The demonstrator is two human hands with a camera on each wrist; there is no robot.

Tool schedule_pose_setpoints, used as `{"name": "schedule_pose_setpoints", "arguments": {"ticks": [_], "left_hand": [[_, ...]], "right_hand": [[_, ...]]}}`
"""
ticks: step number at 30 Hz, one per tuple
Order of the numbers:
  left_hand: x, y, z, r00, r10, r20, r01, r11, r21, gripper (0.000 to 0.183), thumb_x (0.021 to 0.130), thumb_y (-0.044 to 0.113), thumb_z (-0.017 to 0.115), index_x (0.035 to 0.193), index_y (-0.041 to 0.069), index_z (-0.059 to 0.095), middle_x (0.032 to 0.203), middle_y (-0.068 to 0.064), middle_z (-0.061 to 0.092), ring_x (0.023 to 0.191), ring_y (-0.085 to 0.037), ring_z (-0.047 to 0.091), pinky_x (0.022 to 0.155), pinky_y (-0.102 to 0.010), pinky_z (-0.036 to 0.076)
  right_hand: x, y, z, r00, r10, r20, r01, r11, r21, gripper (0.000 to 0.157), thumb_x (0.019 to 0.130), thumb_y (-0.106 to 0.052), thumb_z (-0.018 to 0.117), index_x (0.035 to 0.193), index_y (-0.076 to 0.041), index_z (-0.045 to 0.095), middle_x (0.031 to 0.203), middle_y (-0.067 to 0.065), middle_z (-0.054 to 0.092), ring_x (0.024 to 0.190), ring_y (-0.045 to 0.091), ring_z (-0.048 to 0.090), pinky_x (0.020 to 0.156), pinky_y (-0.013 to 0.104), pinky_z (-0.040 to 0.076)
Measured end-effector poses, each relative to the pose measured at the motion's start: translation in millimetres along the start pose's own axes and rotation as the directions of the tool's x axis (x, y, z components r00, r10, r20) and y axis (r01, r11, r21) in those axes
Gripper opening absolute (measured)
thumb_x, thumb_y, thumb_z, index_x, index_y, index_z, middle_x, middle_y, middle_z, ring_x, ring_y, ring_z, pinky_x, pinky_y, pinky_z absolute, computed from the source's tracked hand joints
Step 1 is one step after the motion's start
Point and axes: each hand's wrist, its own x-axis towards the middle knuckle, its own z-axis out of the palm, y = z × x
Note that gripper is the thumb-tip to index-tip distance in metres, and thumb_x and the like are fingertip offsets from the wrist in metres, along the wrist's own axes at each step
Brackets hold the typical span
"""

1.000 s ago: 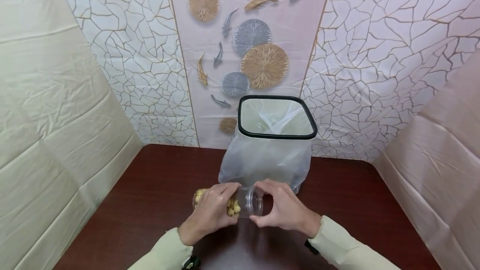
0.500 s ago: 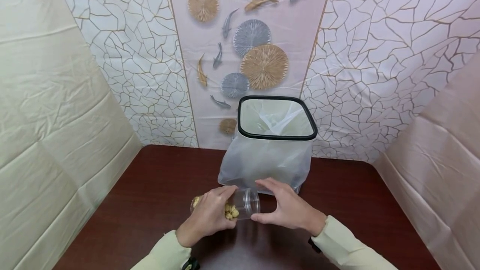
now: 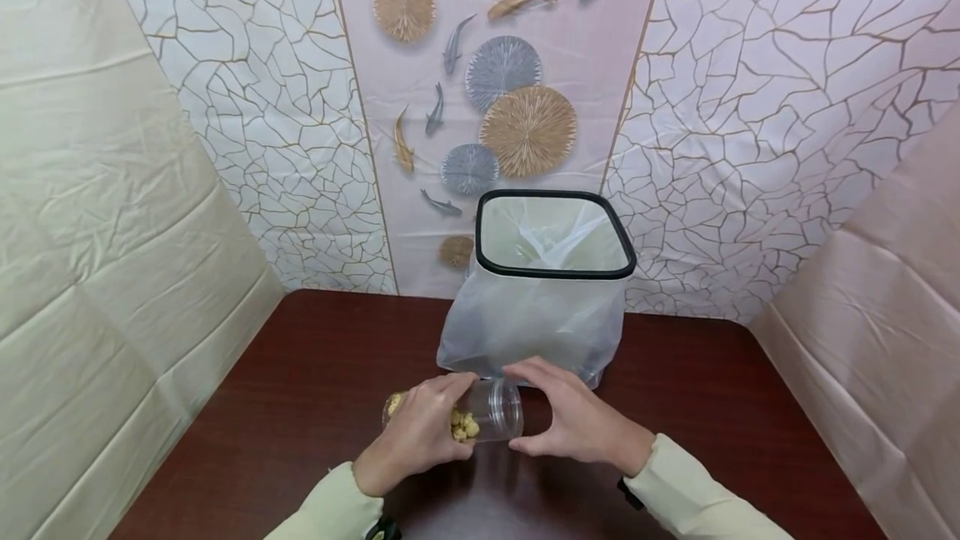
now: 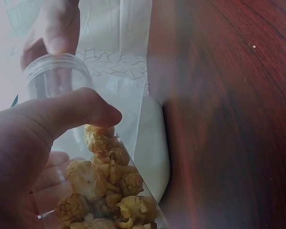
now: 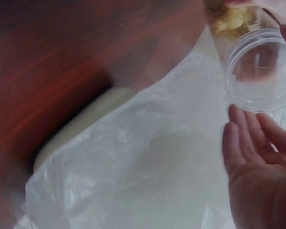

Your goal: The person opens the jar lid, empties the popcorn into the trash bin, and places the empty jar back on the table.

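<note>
A clear plastic jar lies on its side above the table, with caramel popcorn inside toward its base. My left hand grips the jar round its body, thumb across the near side in the left wrist view. At the jar's right end sits a clear round lid. My right hand spans this lid, fingertips at its far edge and thumb at its near edge. In the right wrist view those fingertips meet the lid's rim. The popcorn fills the jar's base end close under the left wrist camera.
Behind the hands stands a pale bin with a black rim, lined with a translucent white bag that hangs over its sides. The dark red-brown table is backed by patterned cloth. A tiny pale crumb lies on it.
My right hand's fingertips loosened from the lid's far edge, then came back over it. The jar shifted slightly left, still in my left hand. The bin stayed put.
</note>
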Motion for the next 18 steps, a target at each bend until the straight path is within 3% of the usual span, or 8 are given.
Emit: {"name": "schedule_pose_setpoints", "arguments": {"ticks": [2,4,7,11,14,18], "left_hand": [[0.0,-0.1,0.1,1.000,0.000,-0.005,0.000,1.000,0.000,0.084,0.057,0.028,0.099,0.131,0.008,0.066,0.125,-0.008,0.076,0.109,-0.022,0.075,0.090,-0.040,0.063],[0.2,-0.2,0.2,1.000,0.005,-0.013,-0.005,1.000,0.002,0.084,0.056,0.028,0.099,0.131,0.008,0.067,0.125,-0.008,0.076,0.110,-0.022,0.075,0.090,-0.039,0.063],[0.6,0.1,0.3,1.000,0.010,-0.019,-0.010,1.000,0.004,0.084,0.056,0.028,0.099,0.131,0.008,0.066,0.125,-0.007,0.076,0.109,-0.022,0.075,0.090,-0.039,0.063],[0.7,0.6,0.5,1.000,0.011,-0.021,-0.011,1.000,-0.002,0.085,0.055,0.027,0.099,0.131,0.007,0.066,0.125,-0.007,0.076,0.109,-0.021,0.075,0.089,-0.039,0.063],[0.9,1.1,0.4,1.000,0.012,-0.022,-0.012,1.000,-0.002,0.085,0.055,0.028,0.099,0.131,0.007,0.066,0.125,-0.007,0.076,0.109,-0.021,0.074,0.089,-0.039,0.063],[1.1,1.3,0.0,1.000,0.008,-0.016,-0.008,1.000,0.004,0.085,0.055,0.029,0.099,0.131,0.008,0.067,0.125,-0.007,0.076,0.109,-0.021,0.074,0.090,-0.039,0.063]], "right_hand": [[-0.5,-2.0,-2.6,1.000,0.005,0.013,-0.005,1.000,-0.005,0.089,0.078,-0.045,0.093,0.152,-0.018,0.051,0.144,-0.009,0.058,0.128,0.013,0.062,0.105,0.042,0.056],[-1.0,-3.9,-4.4,1.000,0.026,0.000,-0.026,1.000,-0.014,0.088,0.080,-0.052,0.089,0.151,-0.016,0.052,0.142,-0.007,0.060,0.127,0.013,0.063,0.105,0.043,0.057],[-1.5,-5.6,-4.8,0.996,0.082,-0.030,-0.082,0.997,-0.001,0.075,0.086,-0.055,0.083,0.142,-0.011,0.061,0.127,-0.003,0.068,0.114,0.012,0.067,0.098,0.039,0.059],[-0.6,-5.1,-2.4,0.992,0.125,-0.031,-0.123,0.990,0.068,0.052,0.093,-0.047,0.078,0.123,-0.004,0.070,0.103,0.002,0.073,0.092,0.014,0.071,0.084,0.034,0.062],[-0.6,-3.7,-0.6,0.991,0.131,-0.009,-0.129,0.985,0.116,0.046,0.095,-0.044,0.077,0.116,-0.003,0.072,0.098,0.003,0.074,0.087,0.016,0.072,0.080,0.032,0.063],[-2.6,-1.7,-2.0,0.997,0.078,-0.016,-0.076,0.991,0.107,0.051,0.089,-0.041,0.083,0.124,-0.006,0.069,0.107,0.001,0.073,0.096,0.015,0.071,0.086,0.035,0.062]]}}
